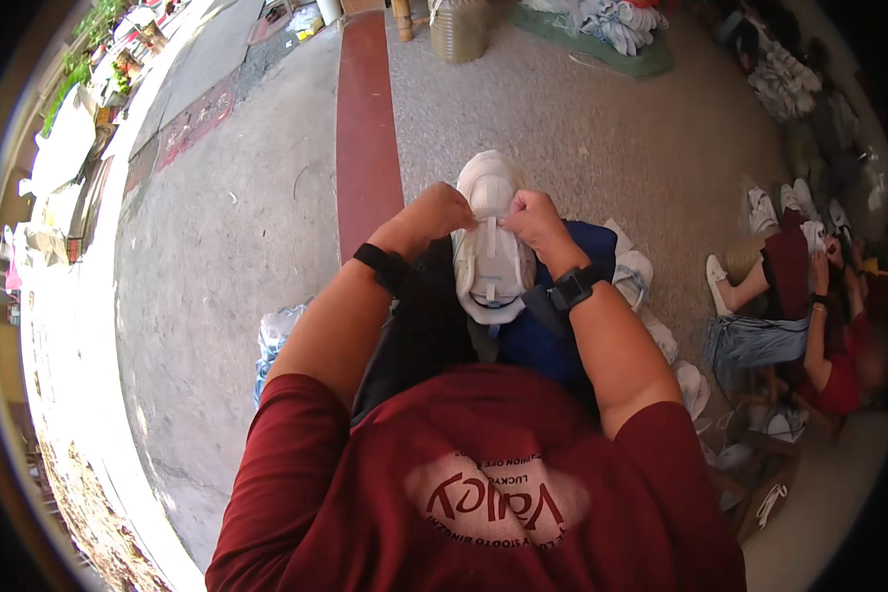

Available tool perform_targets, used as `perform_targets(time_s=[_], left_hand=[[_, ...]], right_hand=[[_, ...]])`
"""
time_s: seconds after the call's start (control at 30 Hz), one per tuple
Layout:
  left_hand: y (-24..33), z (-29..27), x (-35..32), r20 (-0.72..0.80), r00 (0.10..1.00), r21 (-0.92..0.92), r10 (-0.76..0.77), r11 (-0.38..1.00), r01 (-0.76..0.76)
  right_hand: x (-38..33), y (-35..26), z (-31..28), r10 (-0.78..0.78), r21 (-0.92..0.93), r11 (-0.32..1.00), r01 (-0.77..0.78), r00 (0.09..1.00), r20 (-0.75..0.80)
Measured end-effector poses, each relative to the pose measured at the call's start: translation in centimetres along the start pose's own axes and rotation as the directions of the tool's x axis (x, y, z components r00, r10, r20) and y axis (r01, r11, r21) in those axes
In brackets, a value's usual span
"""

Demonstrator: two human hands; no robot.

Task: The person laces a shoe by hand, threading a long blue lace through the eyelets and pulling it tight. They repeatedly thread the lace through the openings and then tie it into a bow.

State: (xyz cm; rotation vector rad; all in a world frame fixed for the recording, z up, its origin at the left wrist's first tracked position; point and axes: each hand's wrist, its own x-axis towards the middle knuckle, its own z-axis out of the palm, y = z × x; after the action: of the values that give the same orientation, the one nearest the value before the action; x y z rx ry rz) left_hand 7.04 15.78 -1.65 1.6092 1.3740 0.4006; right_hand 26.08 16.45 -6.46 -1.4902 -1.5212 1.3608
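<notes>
A white sneaker (496, 271) rests on my lap, its toe pointing away from me and its heel opening close to my body. My left hand (442, 210) is closed in a pinch at the left side of the shoe's lacing area. Opposite it, my right hand (538, 219) pinches at the right side, its fingertips a short way from the left ones. What the fingertips hold is too small and pale against the shoe to make out. Under the shoe lies dark blue cloth (587, 247) over my right leg.
Several white shoes (633, 276) lie by my right side. A plastic bag (278, 335) is at my left. Further right, another person (839, 365) sits with hands on a white shoe. Ahead stand a ribbed beige container (459, 30) and a green sheet (651, 59) bearing white items.
</notes>
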Motion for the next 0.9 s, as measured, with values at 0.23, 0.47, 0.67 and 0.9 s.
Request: perform_targets(time_s=[0.23,0.47,0.67,0.9], left_hand=[[0.5,-0.4,1.1,0.098,0.986,0.121,0.133,0.982,-0.145],[0.4,0.7,1.9,0.124,0.943,0.367,0.309,0.869,-0.333],[-2.0,4.0,-0.1,-0.198,0.926,0.067,0.321,0.947,-0.314],[-2.6,5.8,-1.4,-0.443,0.868,-0.164,0.226,0.931,-0.326]], right_hand=[[0.1,0.7,0.5,-0.035,-0.211,0.978,0.013,0.994,-0.102],[-1.2,0.2,0.9,-0.082,-0.301,0.953,0.025,0.981,-0.177],[-2.3,0.9,1.1,-0.22,-0.269,0.95,0.158,0.952,-0.215],[-3.2,1.4,1.4,-0.271,-0.215,0.951,0.222,0.933,-0.235]])
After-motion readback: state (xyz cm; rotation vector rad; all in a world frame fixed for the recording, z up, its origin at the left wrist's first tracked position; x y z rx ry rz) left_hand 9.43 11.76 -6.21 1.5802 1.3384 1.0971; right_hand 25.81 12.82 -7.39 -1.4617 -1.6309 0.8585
